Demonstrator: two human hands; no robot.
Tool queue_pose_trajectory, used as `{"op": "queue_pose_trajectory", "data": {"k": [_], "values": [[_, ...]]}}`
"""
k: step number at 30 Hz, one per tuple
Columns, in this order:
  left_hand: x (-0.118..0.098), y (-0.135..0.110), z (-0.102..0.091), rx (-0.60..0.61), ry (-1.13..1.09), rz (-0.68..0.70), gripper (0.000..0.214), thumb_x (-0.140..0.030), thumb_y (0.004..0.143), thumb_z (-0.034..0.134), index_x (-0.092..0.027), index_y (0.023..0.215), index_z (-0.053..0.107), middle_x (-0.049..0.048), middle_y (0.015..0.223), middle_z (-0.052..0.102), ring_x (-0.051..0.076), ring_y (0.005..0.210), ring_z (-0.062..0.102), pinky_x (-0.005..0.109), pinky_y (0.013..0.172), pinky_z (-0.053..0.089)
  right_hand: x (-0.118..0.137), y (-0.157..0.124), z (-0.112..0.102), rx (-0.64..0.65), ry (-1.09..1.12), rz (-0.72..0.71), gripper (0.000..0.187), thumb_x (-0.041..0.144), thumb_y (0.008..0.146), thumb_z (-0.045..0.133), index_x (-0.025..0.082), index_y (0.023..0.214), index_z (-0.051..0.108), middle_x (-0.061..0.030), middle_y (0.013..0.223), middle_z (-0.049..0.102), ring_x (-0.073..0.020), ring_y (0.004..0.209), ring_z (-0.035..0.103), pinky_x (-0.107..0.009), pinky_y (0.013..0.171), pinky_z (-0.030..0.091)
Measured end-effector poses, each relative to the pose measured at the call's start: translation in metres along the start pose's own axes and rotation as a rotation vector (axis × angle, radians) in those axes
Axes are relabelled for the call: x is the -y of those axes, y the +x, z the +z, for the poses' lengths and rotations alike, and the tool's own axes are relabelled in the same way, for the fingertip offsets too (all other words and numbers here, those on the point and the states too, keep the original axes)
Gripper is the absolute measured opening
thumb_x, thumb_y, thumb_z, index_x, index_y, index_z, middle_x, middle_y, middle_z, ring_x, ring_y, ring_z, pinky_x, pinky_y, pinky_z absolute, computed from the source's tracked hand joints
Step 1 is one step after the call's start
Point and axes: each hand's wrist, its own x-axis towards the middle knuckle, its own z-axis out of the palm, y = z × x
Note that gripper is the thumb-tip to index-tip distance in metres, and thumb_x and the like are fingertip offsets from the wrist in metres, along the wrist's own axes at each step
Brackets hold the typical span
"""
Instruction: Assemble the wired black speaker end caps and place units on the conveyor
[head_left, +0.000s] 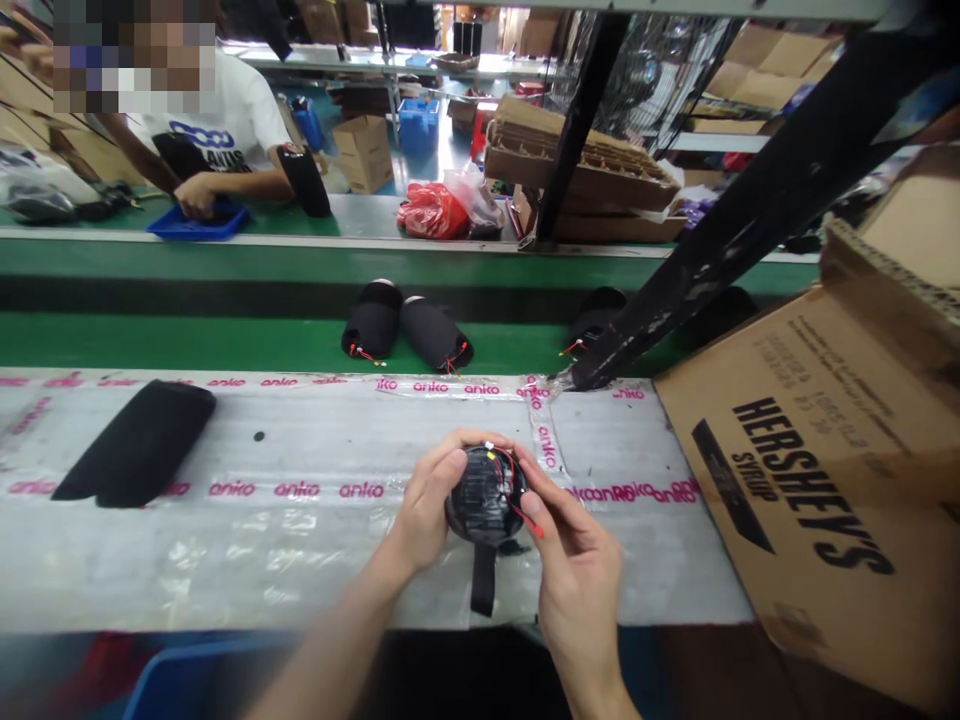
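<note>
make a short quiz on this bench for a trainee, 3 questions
1. What are the left hand and right hand holding?
2. True or false: red wires show at the ends of the black cylinders on the green belt.
3. Which word is printed on the cardboard box?
A) Heinz
B) Hershey's
C) Nestle

Key:
1. A black cylinder with red wires
2. True
3. B
</note>
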Motion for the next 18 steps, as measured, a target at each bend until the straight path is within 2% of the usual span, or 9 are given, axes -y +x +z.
{"op": "queue_pose_trajectory", "data": {"k": [3, 6, 9, 12, 14, 18], "values": [[-0.002, 0.002, 0.0, 0.055, 0.005, -0.058, 0.046, -0.04, 0.112, 0.039, -0.016, 0.125, 0.076, 0.0099, 0.128, 0.078, 0.027, 0.117, 0.071, 0.033, 0.103, 0.051, 0.003, 0.002, 0.0, 0.029, -0.009, -0.001, 0.024, 0.042, 0.097, 0.078, 0.033, 0.119, 0.085, -0.0064, 0.146, 0.075, -0.0349, 0.141, 0.067, -0.059, 0.12, 0.054], [-0.004, 0.0, -0.004, 0.073, 0.036, -0.067, 0.046, -0.041, 0.112, 0.039, -0.016, 0.124, 0.076, 0.0094, 0.127, 0.078, 0.026, 0.112, 0.071, 0.033, 0.101, 0.051, 0.001, 0.002, -0.013, 0.113, -0.031, 0.005, 0.027, 0.041, 0.103, 0.072, 0.034, 0.127, 0.082, -0.0059, 0.15, 0.072, -0.0335, 0.146, 0.063, -0.059, 0.124, 0.05], [-0.005, -0.001, -0.005, 0.066, 0.069, -0.059, 0.046, -0.041, 0.113, 0.038, -0.016, 0.123, 0.075, 0.009, 0.126, 0.078, 0.026, 0.111, 0.07, 0.033, 0.099, 0.051, -0.006, 0.006, -0.036, 0.305, -0.086, -0.041, 0.036, 0.038, 0.107, 0.066, 0.038, 0.142, 0.073, -0.0037, 0.16, 0.064, -0.0305, 0.154, 0.054, -0.058, 0.131, 0.04], [-0.004, -0.001, -0.004, 0.087, 0.08, -0.06, 0.045, -0.041, 0.113, 0.038, -0.016, 0.123, 0.075, 0.0088, 0.126, 0.077, 0.027, 0.116, 0.069, 0.034, 0.103, 0.05, -0.017, 0.014, -0.054, 0.485, -0.198, -0.115, 0.058, 0.029, 0.1, 0.076, 0.042, 0.154, 0.06, -0.0029, 0.167, 0.055, -0.0305, 0.159, 0.048, -0.059, 0.132, 0.037], [-0.004, 0.0, -0.003, 0.092, 0.081, -0.063, 0.046, -0.042, 0.113, 0.038, -0.016, 0.123, 0.074, 0.009, 0.125, 0.077, 0.027, 0.116, 0.069, 0.034, 0.104, 0.049, -0.025, 0.021, -0.059, 0.498, -0.271, -0.204, 0.066, 0.026, 0.096, 0.081, 0.042, 0.156, 0.059, -0.0039, 0.168, 0.054, -0.0316, 0.158, 0.049, -0.061, 0.132, 0.037], [-0.002, 0.001, -0.004, 0.08, 0.079, -0.094, 0.047, -0.044, 0.112, 0.036, -0.016, 0.122, 0.073, 0.0094, 0.119, 0.077, 0.028, 0.112, 0.07, 0.036, 0.103, 0.05, -0.036, 0.027, -0.059, 0.425, -0.344, -0.348, 0.063, 0.024, 0.092, 0.085, 0.04, 0.15, 0.066, -0.0077, 0.166, 0.057, -0.0347, 0.154, 0.053, -0.064, 0.13, 0.039]]}}
